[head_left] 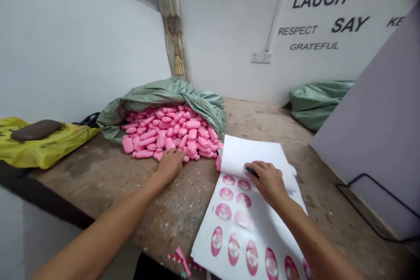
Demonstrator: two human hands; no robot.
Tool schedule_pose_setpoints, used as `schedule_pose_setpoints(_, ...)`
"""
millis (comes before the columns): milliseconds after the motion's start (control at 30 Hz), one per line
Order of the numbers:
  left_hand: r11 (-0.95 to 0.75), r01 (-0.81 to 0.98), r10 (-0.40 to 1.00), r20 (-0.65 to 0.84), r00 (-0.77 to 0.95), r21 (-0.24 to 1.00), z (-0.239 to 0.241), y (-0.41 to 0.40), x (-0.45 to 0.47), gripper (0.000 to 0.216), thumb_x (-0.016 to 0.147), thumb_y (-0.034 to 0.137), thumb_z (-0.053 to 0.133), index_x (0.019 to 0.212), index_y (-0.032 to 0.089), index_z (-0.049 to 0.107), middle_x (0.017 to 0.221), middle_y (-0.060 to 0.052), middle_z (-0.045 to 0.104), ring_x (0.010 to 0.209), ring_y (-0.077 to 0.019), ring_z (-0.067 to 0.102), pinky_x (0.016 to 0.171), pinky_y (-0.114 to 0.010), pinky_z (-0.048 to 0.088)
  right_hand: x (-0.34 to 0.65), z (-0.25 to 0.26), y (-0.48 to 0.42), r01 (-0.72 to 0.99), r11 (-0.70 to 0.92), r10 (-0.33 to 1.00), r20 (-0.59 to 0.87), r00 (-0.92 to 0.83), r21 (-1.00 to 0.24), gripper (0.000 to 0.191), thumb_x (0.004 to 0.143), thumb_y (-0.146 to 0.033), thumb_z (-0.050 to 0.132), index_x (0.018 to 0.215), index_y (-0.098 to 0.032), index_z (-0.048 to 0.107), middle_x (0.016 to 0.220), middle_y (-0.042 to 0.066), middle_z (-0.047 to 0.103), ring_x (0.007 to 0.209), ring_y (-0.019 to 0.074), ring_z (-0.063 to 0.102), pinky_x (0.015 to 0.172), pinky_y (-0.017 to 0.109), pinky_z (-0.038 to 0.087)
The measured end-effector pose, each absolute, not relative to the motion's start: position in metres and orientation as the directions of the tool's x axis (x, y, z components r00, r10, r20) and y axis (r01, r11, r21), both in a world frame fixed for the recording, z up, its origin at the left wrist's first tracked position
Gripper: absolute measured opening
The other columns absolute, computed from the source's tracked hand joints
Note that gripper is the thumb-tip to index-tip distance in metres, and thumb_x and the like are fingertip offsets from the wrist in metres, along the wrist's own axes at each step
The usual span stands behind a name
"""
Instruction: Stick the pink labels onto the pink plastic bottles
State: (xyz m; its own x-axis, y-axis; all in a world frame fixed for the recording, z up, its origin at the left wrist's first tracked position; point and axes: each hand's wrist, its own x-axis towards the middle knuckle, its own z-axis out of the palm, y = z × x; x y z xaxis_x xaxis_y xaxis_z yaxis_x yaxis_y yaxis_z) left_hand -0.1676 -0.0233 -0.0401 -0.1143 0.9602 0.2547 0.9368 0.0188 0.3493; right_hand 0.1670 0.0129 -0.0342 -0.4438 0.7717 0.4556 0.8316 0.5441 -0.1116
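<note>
A heap of small pink bottles (160,138) spills from the mouth of a green woven sack (144,92). My left hand (170,165) is at the heap's front edge, fingers slightly bent and apart over the nearest bottles; the fingertips are partly hidden among them. A small black object (252,171) sticks out of my closed right hand (267,181), its kind hidden by the fingers. That hand rests on a stack of sticker sheets (241,238) with pink-and-white round and oval labels. The upper part of the top sheet is folded over, showing its blank white back (251,148).
On the left lie a yellow plastic bag (70,142) and a brown oblong case (36,130). Pink strips (183,261) are at the table's front edge. To the right stand a pale panel (370,131) with a black wire frame (357,216) and another green sack (316,103).
</note>
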Motion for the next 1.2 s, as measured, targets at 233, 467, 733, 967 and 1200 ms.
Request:
schedule_pose_setpoints(233, 0.056, 0.592, 0.929, 0.176, -0.326, 0.804, -0.029, -0.069, -0.114, 0.044, 0.085, 0.038, 0.047, 0.123, 0.016, 0.042, 0.109, -0.012, 0.060, 0.096, -0.0246, 0.059, 0.081, -0.038, 0.046, 0.172, -0.049, 0.027, 0.752, 0.615, 0.742, 0.498, -0.449, -0.236, 0.024, 0.087, -0.031, 0.054, 0.102, -0.022, 0.068, 0.103, 0.007, 0.070, 0.091, 0.0227, 0.062, 0.080, 0.035, 0.047)
schedule_pose_setpoints(467, 0.088, 0.212, 0.985, -0.053, -0.166, 0.973, -0.032, -0.128, -0.038, 0.034, 0.079, 0.036, 0.057, 0.106, 0.020, 0.044, 0.094, -0.006, 0.063, 0.080, -0.0183, 0.062, 0.067, -0.027, 0.047, 0.196, -0.025, -0.039, 0.692, 0.585, 0.780, 0.530, -0.334, -0.424, 0.028, 0.089, -0.040, 0.050, 0.105, -0.023, 0.065, 0.103, 0.006, 0.069, 0.095, 0.0231, 0.061, 0.083, 0.036, 0.046)
schedule_pose_setpoints(733, -0.172, 0.824, 0.964, -0.082, 0.255, 0.540, -0.016, -0.150, -0.021, 0.031, 0.076, 0.014, 0.046, 0.103, 0.022, 0.059, 0.102, -0.007, 0.057, 0.090, -0.0229, 0.055, 0.076, -0.033, 0.040, 0.233, -0.043, -0.123, 0.672, 0.069, 0.990, -0.030, -0.135, -0.737, 0.036, 0.083, -0.053, 0.051, 0.103, -0.024, 0.057, 0.072, 0.000, 0.065, 0.063, 0.0188, 0.060, 0.057, 0.028, 0.043)
schedule_pose_setpoints(967, 0.270, 0.182, 0.941, -0.299, 0.158, 0.945, -0.009, -0.145, 0.017, 0.031, 0.077, 0.029, 0.061, 0.107, 0.023, 0.052, 0.097, -0.003, 0.062, 0.085, -0.0187, 0.058, 0.075, -0.029, 0.042, 0.240, -0.041, -0.144, 0.767, 0.051, 0.985, -0.096, -0.146, -0.639, 0.026, 0.090, -0.045, 0.040, 0.094, -0.024, 0.056, 0.068, -0.001, 0.064, 0.063, 0.0180, 0.058, 0.060, 0.028, 0.038)
schedule_pose_setpoints(1200, 0.436, -0.322, 0.899, -0.389, 0.200, 0.841, -0.029, -0.145, 0.041, 0.036, 0.080, 0.022, 0.060, 0.113, 0.018, 0.049, 0.103, -0.007, 0.064, 0.099, -0.0191, 0.059, 0.085, -0.030, 0.043, 0.239, -0.052, -0.143, 0.787, 0.139, 0.977, -0.045, -0.207, -0.600, 0.026, 0.091, -0.040, 0.040, 0.097, -0.024, 0.059, 0.072, 0.000, 0.067, 0.067, 0.0201, 0.060, 0.064, 0.031, 0.040)
